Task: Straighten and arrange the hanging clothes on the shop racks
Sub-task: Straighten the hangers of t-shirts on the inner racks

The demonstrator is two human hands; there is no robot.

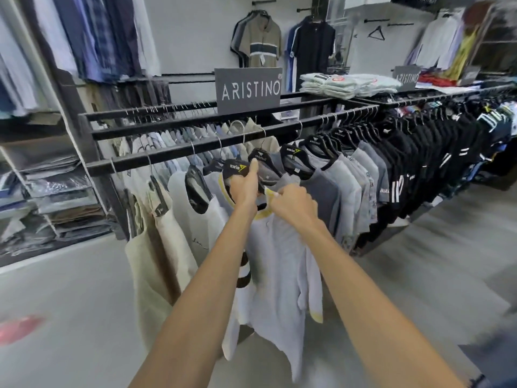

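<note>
Head view: my left hand [244,186] grips the black hanger [235,168] at its neck. The fingers curl round it, and the index finger points straight up beside the next hanger along. My right hand [293,207] is closed in a fist on the shirt [275,261], pinching its yellow-trimmed collar just right of the hanger. The shirt is pale grey with yellow at the sleeve hem. It hangs down in front of me, below the front rail [167,156] and towards the rail's left end. I cannot tell whether the hanger's hook sits on the rail.

Left of the shirt, cream tops [156,247] hang at the rail's left end, one of them on a slant. To the right, grey shirts crowd close together, and black shirts [419,152] fill the rail towards its far right end.

A grey sign [249,89] reading ARISTINO stands on the top of the rack at the middle. Folded shirts [344,84] are stacked on the top, right of the sign. Shelves [56,197] of folded clothes stand off to the left, blurred.
</note>
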